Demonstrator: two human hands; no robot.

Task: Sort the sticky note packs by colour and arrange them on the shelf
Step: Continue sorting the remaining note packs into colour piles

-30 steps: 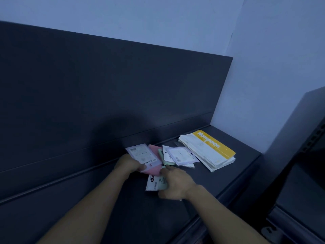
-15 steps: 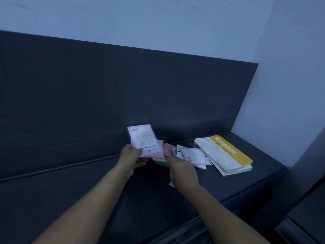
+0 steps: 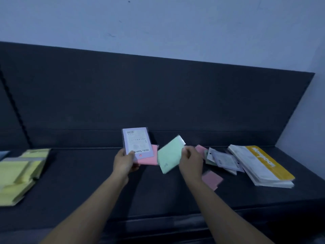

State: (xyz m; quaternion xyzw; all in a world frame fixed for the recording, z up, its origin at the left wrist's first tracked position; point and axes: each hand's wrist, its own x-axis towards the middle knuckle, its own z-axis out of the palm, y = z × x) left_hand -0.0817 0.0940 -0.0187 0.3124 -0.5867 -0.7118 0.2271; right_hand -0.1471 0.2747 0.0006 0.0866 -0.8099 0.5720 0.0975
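My left hand [image 3: 125, 162] grips a purple sticky note pack [image 3: 137, 141] with its white label facing me, stacked on a pink pack [image 3: 148, 156], both held above the dark shelf [image 3: 105, 191]. My right hand [image 3: 190, 162] pinches a green pack [image 3: 169, 154] by its right edge, lifted and tilted. A loose pile of packs [image 3: 223, 160], purple, green and pink, lies just right of that hand. One pink pack [image 3: 212, 179] lies flat by my right wrist. Several yellow packs [image 3: 19, 175] are stacked at the shelf's far left.
A stack of notebooks with a yellow-banded cover [image 3: 262, 164] lies at the shelf's right end by the wall. The shelf's dark back panel [image 3: 158, 95] rises behind everything. A bluish item [image 3: 3, 154] shows at the left edge.
My right hand has lifted a green pack out of the pile. The view has swung left, bringing the yellow stack into sight. My left hand keeps its purple and pink packs.
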